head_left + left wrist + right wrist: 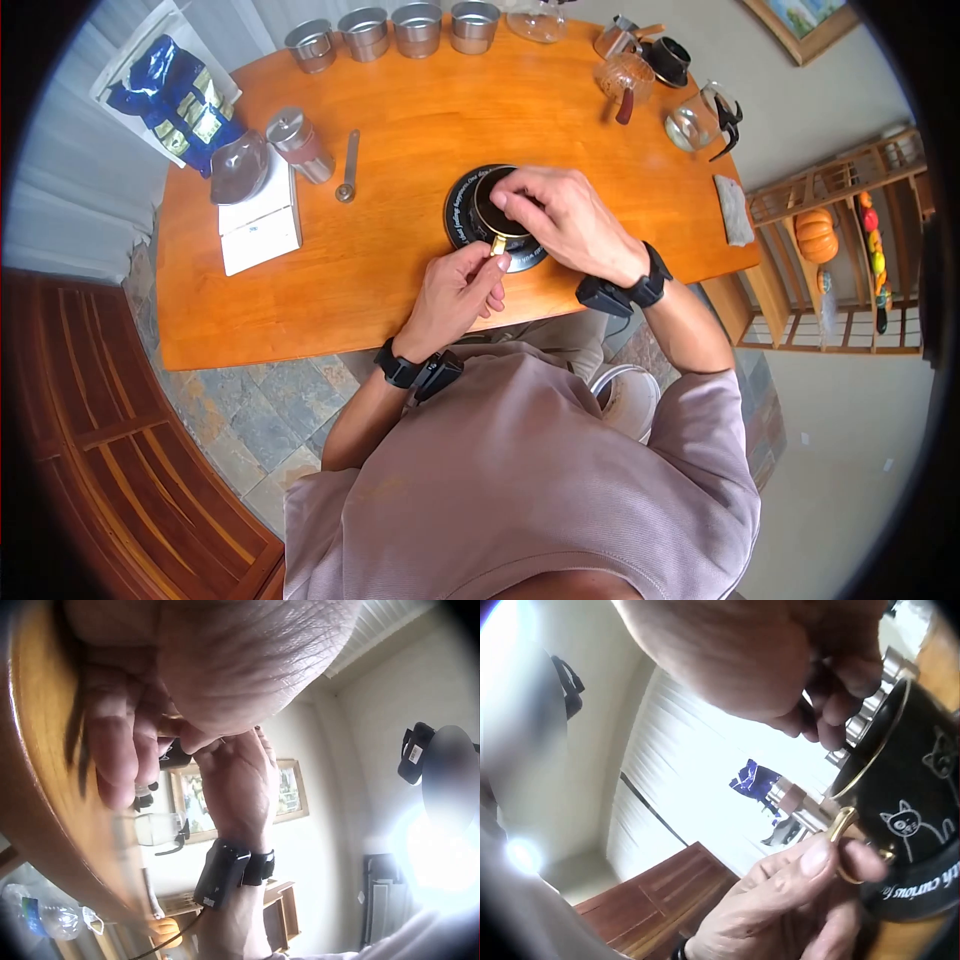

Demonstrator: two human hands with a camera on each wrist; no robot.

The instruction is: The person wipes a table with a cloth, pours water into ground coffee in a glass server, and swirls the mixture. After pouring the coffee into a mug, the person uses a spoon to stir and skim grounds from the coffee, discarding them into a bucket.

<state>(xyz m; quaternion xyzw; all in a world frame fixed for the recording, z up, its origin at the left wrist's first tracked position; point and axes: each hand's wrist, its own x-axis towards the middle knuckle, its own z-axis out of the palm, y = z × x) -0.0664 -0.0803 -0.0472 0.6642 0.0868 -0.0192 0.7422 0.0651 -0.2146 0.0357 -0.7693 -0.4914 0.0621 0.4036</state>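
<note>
A black cup [922, 780] with a gold rim and white cat drawings sits on a black saucer [458, 228] with white lettering, near the table's front edge. My left hand [455, 295] pinches the cup's gold handle [844, 823] between thumb and forefinger. Over the cup's mouth is my right hand [575, 215], palm down with fingers bent and fingertips right at the rim. Its fingers hide much of the opening in the head view. In the right wrist view a dark gap shows among those fingers; I cannot tell whether they hold anything.
At the left stand a coffee bag [170, 100], a grinder [300, 145], a scoop [347, 180] and a white scale [262, 235] bearing a grey tray [240, 165]. Several metal cups [415, 30] line the back. A glass pot [695, 120] and grey cloth [734, 210] lie right.
</note>
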